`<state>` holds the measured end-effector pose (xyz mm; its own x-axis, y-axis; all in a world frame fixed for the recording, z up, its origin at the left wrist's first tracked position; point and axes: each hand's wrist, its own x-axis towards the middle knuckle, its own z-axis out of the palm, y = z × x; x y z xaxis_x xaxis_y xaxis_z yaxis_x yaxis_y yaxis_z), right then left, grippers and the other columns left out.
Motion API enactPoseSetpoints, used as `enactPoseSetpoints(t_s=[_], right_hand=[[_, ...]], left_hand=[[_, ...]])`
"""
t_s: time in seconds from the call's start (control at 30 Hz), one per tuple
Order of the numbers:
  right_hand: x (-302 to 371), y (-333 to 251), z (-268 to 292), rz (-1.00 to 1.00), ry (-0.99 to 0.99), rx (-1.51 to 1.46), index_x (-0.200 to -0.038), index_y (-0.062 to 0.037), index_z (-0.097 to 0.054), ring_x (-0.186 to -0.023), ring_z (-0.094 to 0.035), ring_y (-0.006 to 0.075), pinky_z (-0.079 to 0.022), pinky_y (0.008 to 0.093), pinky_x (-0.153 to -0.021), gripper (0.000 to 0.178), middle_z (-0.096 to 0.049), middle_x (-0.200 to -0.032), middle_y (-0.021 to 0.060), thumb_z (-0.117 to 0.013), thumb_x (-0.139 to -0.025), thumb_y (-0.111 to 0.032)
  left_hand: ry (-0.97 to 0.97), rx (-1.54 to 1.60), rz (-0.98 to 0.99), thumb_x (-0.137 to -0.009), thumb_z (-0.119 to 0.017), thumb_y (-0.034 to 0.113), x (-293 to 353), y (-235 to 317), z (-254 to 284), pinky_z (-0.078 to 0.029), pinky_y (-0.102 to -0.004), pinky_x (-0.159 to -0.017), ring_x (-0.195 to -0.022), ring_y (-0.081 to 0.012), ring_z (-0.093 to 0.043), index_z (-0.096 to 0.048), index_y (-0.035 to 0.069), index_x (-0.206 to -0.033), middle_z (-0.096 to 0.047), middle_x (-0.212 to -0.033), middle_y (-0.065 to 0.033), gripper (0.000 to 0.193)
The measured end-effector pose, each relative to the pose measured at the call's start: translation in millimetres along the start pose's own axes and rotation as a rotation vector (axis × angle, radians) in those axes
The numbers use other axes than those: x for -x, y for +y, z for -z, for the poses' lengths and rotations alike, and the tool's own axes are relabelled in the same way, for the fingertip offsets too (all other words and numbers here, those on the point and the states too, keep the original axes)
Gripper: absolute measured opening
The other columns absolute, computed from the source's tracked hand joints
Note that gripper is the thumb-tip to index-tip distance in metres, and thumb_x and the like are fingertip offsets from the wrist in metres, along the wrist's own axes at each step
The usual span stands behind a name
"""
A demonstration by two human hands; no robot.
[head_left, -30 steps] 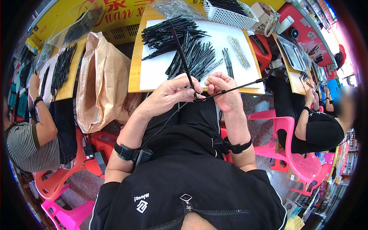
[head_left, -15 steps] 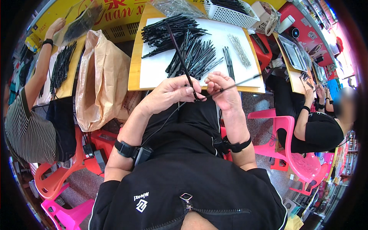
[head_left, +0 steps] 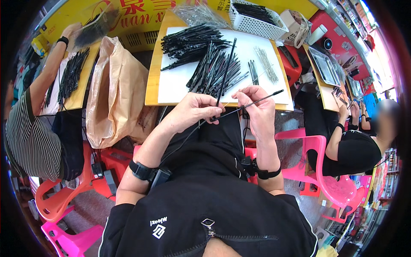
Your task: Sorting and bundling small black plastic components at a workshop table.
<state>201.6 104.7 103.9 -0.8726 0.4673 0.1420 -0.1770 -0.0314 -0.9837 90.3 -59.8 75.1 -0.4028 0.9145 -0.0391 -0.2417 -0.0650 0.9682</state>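
Observation:
My left hand [head_left: 195,112] is closed, thumb and fingers pinching two thin black sticks near their joined ends. One black stick [head_left: 227,64] stands up and away over the table. The other black stick [head_left: 259,101] slants to the right across the fingers of my right hand [head_left: 259,112]. The thumb and forefinger of that hand are pinched on what looks like a thin pale wire [head_left: 227,104], stretched toward the left hand's grip. How the wire meets the sticks is too small to make out. Both hands hover at the table's near edge, above my lap.
Piles of black sticks [head_left: 195,40] cover the white board [head_left: 173,92], with a bundle of silvery wires [head_left: 266,64] at its right. Behind are a clear bag [head_left: 199,16] and a white basket [head_left: 261,26]. A tan sack [head_left: 113,94] stands left. People work on both sides.
My hands have drawn slightly nearer to me, and the right one has turned. The upright stick now leans right instead of left. The other stick has come across the right fingers.

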Motion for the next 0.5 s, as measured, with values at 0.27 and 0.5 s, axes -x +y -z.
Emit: enactPoseSetpoints(t_s=[0.27,0.5], right_hand=[[7.3,-3.3,18.2,-0.242,-0.188,-0.167,-0.109,0.003,-0.061,-0.082,-0.065,0.0135,-0.052,0.0232,-0.072,0.022,-0.066,-0.095,0.0107,-0.06,-0.088,-0.002],[6.1,7.7,20.2,-0.179,-0.117,-0.253,-0.105,0.0039,-0.059,-0.08,-0.068,0.018,-0.055,0.0246,-0.071,0.018,-0.066,-0.094,0.0134,-0.06,-0.088,-0.002]], left_hand=[[0.163,0.073,-0.049,-0.088,-0.063,0.014,-0.2,-2.5,-1.2,-0.052,-0.0236,-0.068,-0.073,-0.0075,-0.058,-0.065,-0.002,-0.089,-0.063,-0.086,-0.004,0.016],[0.132,-0.061,-0.129,-0.086,-0.064,0.006,3.0,5.8,-10.0,-0.05,-0.0229,-0.068,-0.072,-0.0089,-0.059,-0.067,-0.003,-0.096,-0.059,-0.083,-0.0021,0.014]])
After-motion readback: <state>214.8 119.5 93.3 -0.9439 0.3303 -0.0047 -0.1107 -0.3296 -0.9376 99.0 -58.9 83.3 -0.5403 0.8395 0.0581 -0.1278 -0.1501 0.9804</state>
